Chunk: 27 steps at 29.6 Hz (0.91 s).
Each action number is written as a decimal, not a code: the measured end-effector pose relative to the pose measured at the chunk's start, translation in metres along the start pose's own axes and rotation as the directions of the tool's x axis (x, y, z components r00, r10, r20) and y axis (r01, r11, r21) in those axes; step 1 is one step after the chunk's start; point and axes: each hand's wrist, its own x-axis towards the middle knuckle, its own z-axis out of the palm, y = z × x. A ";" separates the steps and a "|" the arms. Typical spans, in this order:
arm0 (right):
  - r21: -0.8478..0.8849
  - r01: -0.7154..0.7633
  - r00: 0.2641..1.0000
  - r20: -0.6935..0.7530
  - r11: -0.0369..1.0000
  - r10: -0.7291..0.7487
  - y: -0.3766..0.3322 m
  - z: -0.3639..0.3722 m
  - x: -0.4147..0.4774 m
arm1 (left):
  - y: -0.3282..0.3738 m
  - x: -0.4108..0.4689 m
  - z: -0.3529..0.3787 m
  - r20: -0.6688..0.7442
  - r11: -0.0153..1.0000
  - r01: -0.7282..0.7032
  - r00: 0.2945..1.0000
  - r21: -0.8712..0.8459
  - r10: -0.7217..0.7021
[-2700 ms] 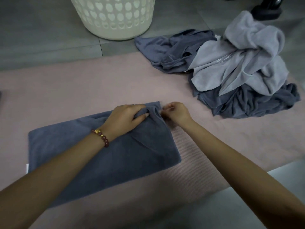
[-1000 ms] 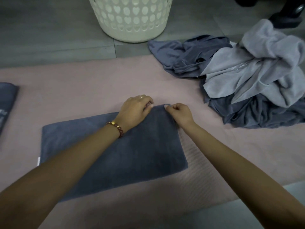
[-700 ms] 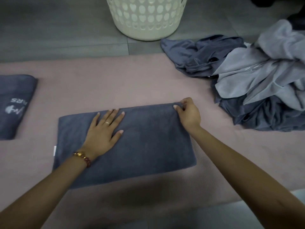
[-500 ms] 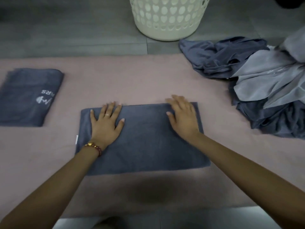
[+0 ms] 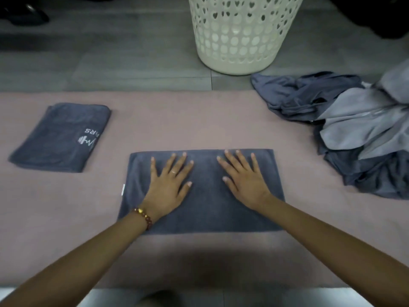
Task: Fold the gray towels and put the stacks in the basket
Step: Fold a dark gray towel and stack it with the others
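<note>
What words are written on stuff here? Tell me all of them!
"RS": white letters, lying sideways beside a white logo, on the folded towel at the left. The letters next to them are too blurred to read.
The white tag on the edge of the middle towel is too small to read.
The basket has no words.

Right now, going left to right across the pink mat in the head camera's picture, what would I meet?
Folded dark towel with a logo → flat dark towel, with the left hand and then the right hand pressed on it → pile of unfolded towels.
</note>
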 end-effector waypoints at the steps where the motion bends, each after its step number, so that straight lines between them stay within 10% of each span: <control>1: -0.002 0.061 0.998 0.010 0.998 -0.061 -0.005 0.006 -0.023 | 0.013 -0.018 0.003 0.009 0.995 -0.098 0.995 0.007 0.098; 7: 0.114 -0.302 0.952 0.089 0.947 0.293 0.019 0.031 -0.125 | 0.021 -0.075 0.022 0.114 0.999 -0.038 0.993 0.021 0.035; 16: 0.699 -0.530 0.723 0.077 0.480 0.687 -0.001 -0.004 -0.106 | 0.016 -0.071 0.015 0.166 0.974 0.226 0.961 -0.021 -0.220; 27: 0.625 -0.690 0.684 0.396 0.365 0.613 0.026 -0.029 -0.089 | 0.000 -0.071 0.014 0.145 0.910 0.412 0.904 -0.046 -0.402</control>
